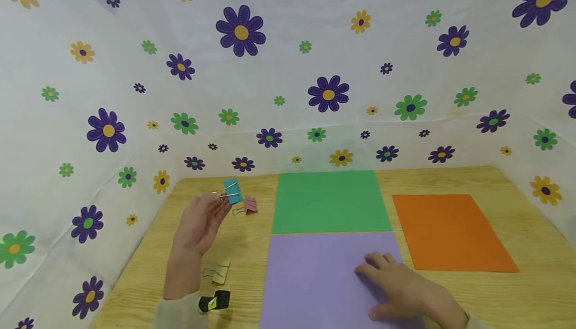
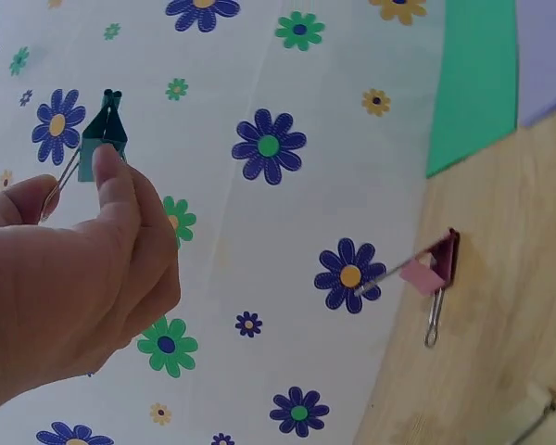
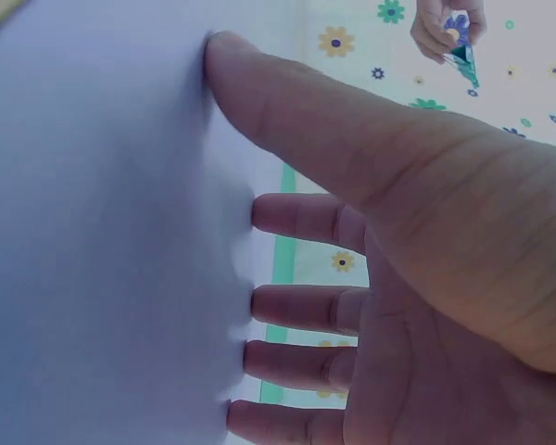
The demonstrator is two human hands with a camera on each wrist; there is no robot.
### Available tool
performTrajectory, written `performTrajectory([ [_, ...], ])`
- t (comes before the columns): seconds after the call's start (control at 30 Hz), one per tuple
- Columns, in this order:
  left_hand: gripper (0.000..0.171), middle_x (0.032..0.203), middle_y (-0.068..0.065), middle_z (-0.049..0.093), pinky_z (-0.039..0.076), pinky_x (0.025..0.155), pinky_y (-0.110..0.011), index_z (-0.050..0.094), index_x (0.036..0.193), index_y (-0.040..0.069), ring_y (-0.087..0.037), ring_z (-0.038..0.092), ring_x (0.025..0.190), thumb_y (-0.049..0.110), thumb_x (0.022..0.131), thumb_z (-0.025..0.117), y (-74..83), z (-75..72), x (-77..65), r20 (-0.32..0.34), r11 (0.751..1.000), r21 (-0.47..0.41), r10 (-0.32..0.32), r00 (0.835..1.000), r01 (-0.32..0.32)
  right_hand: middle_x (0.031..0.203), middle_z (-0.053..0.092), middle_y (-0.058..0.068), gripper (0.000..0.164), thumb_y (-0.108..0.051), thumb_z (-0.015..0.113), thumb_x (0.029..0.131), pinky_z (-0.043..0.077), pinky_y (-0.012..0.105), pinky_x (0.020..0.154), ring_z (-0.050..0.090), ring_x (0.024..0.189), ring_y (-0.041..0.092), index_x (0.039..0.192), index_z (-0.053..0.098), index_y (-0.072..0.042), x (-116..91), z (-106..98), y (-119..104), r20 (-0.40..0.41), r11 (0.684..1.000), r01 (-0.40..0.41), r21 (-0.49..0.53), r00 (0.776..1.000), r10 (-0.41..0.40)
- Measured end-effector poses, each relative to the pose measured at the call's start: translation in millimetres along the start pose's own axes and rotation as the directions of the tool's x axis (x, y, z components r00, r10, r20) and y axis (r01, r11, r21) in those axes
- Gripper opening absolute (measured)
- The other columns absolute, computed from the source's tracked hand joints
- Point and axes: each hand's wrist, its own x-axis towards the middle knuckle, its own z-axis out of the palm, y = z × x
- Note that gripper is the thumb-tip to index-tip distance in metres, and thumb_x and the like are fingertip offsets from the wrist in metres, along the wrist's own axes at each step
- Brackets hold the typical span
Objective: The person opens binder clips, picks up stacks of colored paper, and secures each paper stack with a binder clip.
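Two hands [image 1: 400, 286]; four binder clips [image 1: 233, 192]

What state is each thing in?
blue clip: raised, jaws look closed
pink clip: on table
yellow clip: on table
green sheet: flat
purple sheet: flat
orange sheet: flat
left hand: holding blue clip
right hand: touching purple sheet
black object: beside left cuff, state unclear
floral backdrop: creased

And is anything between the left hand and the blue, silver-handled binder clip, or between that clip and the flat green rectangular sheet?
Nothing separates the left hand from the blue clip it holds. Toward the green sheet, a pink binder clip lies lower, on the table.
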Motion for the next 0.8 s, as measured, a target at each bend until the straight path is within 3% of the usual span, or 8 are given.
performTrajectory([
  [0.13,0.012,0.111,-0.007,0.053,0.048,0.097,-0.021,0.036,0.114,0.008,-0.011,0.063,0.100,0.008,0.104,0.043,1.1,2.6,-2.3,0.013,0.989,-0.140,-0.037,0.999,0.038,0.135,0.049,0.017,0.065,-0.035,0.084,0.075,0.047,0.054,0.092,0.047,0.119,0.037,0.131,0.057,-0.012,2.5,-2.0,0.3,0.009,1.000,-0.010,0.018,1.000,0.010],
  [0.3,0.030,0.117,-0.011,0.051,0.046,0.101,-0.024,0.035,0.130,0.010,-0.017,0.067,0.103,0.018,0.105,0.049,2.1,-0.5,-3.5,0.069,0.944,-0.310,-0.093,0.993,0.110,0.134,0.050,0.017,0.062,-0.033,0.084,0.076,0.048,0.053,0.089,0.048,0.117,0.037,0.129,0.058,-0.013,3.2,-1.4,1.2,0.003,0.999,-0.015,0.038,1.000,0.015],
  [0.4,0.028,0.116,-0.010,0.053,0.046,0.102,-0.026,0.042,0.128,0.012,-0.020,0.066,0.105,0.022,0.103,0.053,3.4,-5.1,-5.4,0.072,0.928,-0.346,-0.117,0.991,0.135,0.131,0.051,0.015,0.065,-0.034,0.086,0.073,0.050,0.050,0.087,0.050,0.113,0.034,0.128,0.058,-0.012,3.5,1.3,0.5,-0.036,1.000,0.005,0.027,0.999,-0.005],
  [0.57,0.024,0.115,-0.006,0.051,0.046,0.101,-0.023,0.051,0.122,0.014,-0.014,0.058,0.108,0.025,0.102,0.056,5.4,-6.4,-7.2,0.056,0.932,-0.341,-0.111,0.992,0.123,0.131,0.050,0.011,0.070,-0.036,0.088,0.071,0.050,0.049,0.084,0.050,0.110,0.032,0.128,0.057,-0.010,5.9,2.3,-1.9,-0.050,0.999,-0.011,0.046,0.999,0.014],
  [0.8,0.021,0.114,-0.007,0.051,0.048,0.099,-0.023,0.057,0.120,0.011,-0.014,0.061,0.103,0.020,0.100,0.059,4.3,-5.8,-4.3,0.042,0.885,-0.455,-0.093,0.995,0.102,0.135,0.049,0.015,0.073,-0.036,0.086,0.072,0.048,0.055,0.088,0.049,0.116,0.035,0.131,0.056,-0.006,6.4,-2.3,-0.6,-0.011,0.998,-0.052,0.041,0.999,0.053],
])
